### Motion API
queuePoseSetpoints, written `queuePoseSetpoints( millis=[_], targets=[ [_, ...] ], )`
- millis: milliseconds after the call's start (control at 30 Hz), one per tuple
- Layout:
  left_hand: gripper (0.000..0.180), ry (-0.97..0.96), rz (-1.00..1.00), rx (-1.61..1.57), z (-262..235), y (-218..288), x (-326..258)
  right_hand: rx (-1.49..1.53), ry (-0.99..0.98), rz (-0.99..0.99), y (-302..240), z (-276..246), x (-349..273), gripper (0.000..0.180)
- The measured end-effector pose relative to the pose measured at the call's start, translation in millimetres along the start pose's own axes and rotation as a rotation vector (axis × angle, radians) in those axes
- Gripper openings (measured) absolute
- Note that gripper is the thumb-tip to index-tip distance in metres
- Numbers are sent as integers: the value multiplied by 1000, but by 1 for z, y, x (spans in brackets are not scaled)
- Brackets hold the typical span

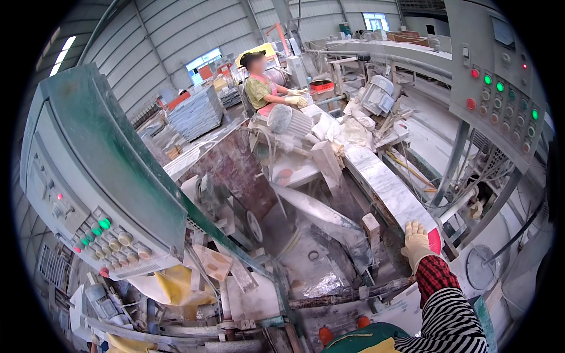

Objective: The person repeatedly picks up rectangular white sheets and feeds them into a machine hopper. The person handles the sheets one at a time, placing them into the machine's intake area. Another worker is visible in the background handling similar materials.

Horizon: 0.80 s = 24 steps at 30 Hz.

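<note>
My right hand (416, 244), in a pale work glove, lies on the near end of a long white-grey marble strip (388, 182). Its fingers are stretched out over the stone, with nothing gripped. The strip runs away from me on a narrow machine bed, toward cloths (356, 126) heaped around its far part. Beside my hand, a red piece (434, 241) shows at the strip's near right corner. A red checked cuff and a striped sleeve (444, 315) cover my right arm. My left hand is out of view.
Control cabinets with lit buttons stand at left (112, 176) and right (500, 76). A co-worker (263, 91) in gloves sits beyond the machine. Motors (378, 94), a wheel (253, 226), hoses and metal beams surround the strip. Stacked grey slabs (196, 113) lie behind.
</note>
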State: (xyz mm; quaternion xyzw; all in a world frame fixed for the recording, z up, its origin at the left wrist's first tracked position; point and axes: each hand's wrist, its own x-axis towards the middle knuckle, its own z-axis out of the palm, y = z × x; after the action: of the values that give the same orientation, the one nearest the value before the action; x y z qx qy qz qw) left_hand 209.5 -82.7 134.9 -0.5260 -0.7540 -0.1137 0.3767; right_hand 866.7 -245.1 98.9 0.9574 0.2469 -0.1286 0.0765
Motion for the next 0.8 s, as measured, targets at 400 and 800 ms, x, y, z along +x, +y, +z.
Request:
queuePoseSetpoints(
  millis=[400,800],
  targets=[
    [56,-33,69,52,-6,3,-8,9,-19,-7,-1,-3,5,108],
    [57,-75,87,-11,-15,6,-12,16,-2,-22,-1,2,12,112]
  ],
)
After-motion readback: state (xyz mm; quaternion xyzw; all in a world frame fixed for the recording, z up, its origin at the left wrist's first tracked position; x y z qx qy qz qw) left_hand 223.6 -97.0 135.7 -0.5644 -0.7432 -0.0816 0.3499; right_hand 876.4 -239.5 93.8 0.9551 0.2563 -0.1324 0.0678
